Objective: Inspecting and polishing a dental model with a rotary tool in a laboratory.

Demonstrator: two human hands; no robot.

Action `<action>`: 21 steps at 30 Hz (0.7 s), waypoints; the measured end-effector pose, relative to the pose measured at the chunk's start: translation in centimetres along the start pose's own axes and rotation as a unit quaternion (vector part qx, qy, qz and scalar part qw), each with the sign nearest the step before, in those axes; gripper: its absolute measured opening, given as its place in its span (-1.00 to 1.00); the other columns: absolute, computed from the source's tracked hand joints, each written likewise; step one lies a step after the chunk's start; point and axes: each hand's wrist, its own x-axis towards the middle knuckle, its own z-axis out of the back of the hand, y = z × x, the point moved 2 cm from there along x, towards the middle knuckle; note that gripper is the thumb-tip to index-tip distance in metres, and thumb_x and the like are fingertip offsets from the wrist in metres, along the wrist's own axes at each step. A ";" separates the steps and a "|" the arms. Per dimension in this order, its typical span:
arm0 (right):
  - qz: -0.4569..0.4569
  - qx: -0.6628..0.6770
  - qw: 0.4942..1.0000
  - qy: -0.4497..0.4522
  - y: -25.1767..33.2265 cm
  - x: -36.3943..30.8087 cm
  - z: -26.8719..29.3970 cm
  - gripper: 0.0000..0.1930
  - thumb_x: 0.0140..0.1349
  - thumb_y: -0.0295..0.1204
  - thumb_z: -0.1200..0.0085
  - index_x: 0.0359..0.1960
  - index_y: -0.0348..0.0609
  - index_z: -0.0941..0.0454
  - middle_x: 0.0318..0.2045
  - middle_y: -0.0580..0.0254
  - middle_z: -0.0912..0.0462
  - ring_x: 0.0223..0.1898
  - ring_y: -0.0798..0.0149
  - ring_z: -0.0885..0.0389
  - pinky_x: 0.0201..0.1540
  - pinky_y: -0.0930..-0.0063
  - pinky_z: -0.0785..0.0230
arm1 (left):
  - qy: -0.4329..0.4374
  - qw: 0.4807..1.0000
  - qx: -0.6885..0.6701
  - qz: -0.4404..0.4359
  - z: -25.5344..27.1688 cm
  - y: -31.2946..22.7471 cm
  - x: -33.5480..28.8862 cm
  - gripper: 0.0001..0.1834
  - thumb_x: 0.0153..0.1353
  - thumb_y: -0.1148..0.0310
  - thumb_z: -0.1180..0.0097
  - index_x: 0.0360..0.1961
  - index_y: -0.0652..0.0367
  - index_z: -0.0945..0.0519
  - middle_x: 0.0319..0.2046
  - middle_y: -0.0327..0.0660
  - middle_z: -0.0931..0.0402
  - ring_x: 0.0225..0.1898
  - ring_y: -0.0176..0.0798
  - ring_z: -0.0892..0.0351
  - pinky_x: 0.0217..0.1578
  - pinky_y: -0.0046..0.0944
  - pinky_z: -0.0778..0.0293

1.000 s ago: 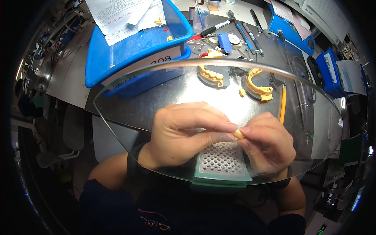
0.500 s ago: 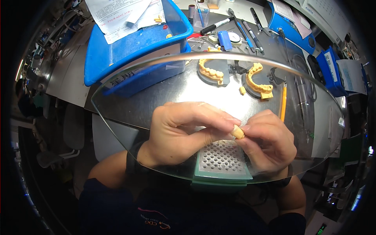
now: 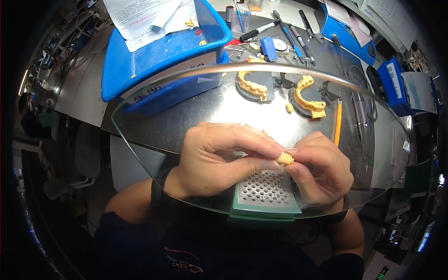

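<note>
yellow piece [image 3: 284,159] | long axis crosswise | narrow end rightward | left hand [image 3: 217,156], right hand [image 3: 322,169]: grip pinching it

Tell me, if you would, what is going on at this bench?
A person's left-hand grip and right-hand grip pinch a small pale-yellow piece, seen through a curved transparent shield. Nearer the person is a green tray with a perforated grey top. Beyond, on the grey metal tabletop, two yellow horseshoe-shaped dental models rest on dark bases, with a small yellow block beside the right one. A blue plastic bin stands at left.
</note>
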 end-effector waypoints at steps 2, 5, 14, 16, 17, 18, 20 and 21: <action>-0.003 0.007 1.000 0.006 0.0 0.1 0.0 -0.76 -0.05 -0.65 -0.30 -0.30 -0.29 -0.59 -0.48 0.16 -0.61 -0.49 0.26 -0.56 -0.44 0.47 -0.37 | -0.003 1.000 0.006 0.014 0.1 0.1 -0.2 -0.80 -0.10 0.76 -0.29 -0.39 0.36 -0.65 -0.37 0.05 -0.66 -0.29 -0.15 -0.69 -0.23 -0.28 -0.60; -0.001 -0.002 1.000 -0.001 0.0 0.2 0.1 -0.77 -0.04 -0.64 -0.30 -0.30 -0.26 -0.59 -0.46 0.16 -0.62 -0.49 0.25 -0.57 -0.44 0.45 -0.36 | 0.000 1.000 -0.004 0.014 -0.1 0.4 -0.3 -0.80 -0.08 0.78 -0.26 -0.38 0.37 -0.65 -0.37 0.07 -0.65 -0.30 -0.15 -0.68 -0.24 -0.28 -0.59; -0.123 -0.150 0.981 0.020 1.0 1.9 5.8 -0.83 0.08 -0.54 -0.20 -0.27 -0.28 -0.60 -0.42 0.14 -0.65 -0.43 0.35 -0.60 -0.41 0.52 -0.41 | 0.002 0.964 0.262 0.049 2.9 -2.2 1.7 -0.88 0.02 0.57 -0.25 -0.36 0.31 -0.65 -0.41 -0.17 -0.63 -0.41 -0.40 -0.59 -0.39 -0.42 -0.47; -0.273 -0.087 0.956 -0.059 0.1 2.0 8.9 -0.82 0.14 -0.45 -0.20 -0.28 -0.32 -0.59 -0.52 0.21 -0.62 -0.46 0.52 -0.52 -0.41 0.60 -0.37 | 0.053 0.936 0.298 0.180 3.7 -1.8 1.9 -0.88 0.05 0.52 -0.24 -0.36 0.32 -0.65 -0.45 -0.19 -0.62 -0.46 -0.42 -0.56 -0.42 -0.44 -0.45; -0.309 -0.157 0.933 -0.092 -0.6 2.0 10.3 -0.78 0.14 -0.41 -0.21 -0.27 -0.35 -0.57 -0.54 0.18 -0.60 -0.49 0.44 -0.53 -0.38 0.56 -0.38 | 0.059 0.941 0.273 0.189 3.8 -1.6 2.0 -0.87 0.05 0.49 -0.27 -0.36 0.32 -0.65 -0.46 -0.28 -0.60 -0.45 -0.54 -0.48 -0.42 -0.49 -0.39; -0.322 -0.241 0.912 -0.081 -1.0 1.7 11.6 -0.73 0.12 -0.37 -0.23 -0.27 -0.36 -0.55 -0.54 0.14 -0.59 -0.50 0.38 -0.53 -0.37 0.50 -0.38 | 0.050 0.952 0.235 0.191 3.8 -1.3 2.0 -0.86 0.05 0.47 -0.27 -0.35 0.30 -0.65 -0.46 -0.29 -0.59 -0.46 -0.53 -0.48 -0.43 -0.50 -0.38; -0.328 -0.319 0.886 -0.076 -2.2 0.8 13.2 -0.68 0.10 -0.32 -0.25 -0.26 -0.37 -0.54 -0.54 0.09 -0.58 -0.50 0.31 -0.54 -0.36 0.45 -0.38 | 0.090 0.936 0.314 0.127 4.0 -1.5 2.0 -0.88 0.05 0.47 -0.28 -0.37 0.27 -0.66 -0.47 -0.28 -0.59 -0.47 -0.50 -0.48 -0.45 -0.49 -0.37; -0.346 -0.365 0.863 -0.049 -2.9 0.3 13.6 -0.62 0.06 -0.27 -0.27 -0.25 -0.37 -0.53 -0.54 0.06 -0.56 -0.50 0.25 -0.53 -0.37 0.40 -0.37 | 0.104 0.928 0.336 0.126 4.0 -1.6 1.9 -0.81 0.07 0.44 -0.29 -0.27 0.23 -0.66 -0.40 -0.27 -0.61 -0.43 -0.48 -0.50 -0.42 -0.49 -0.38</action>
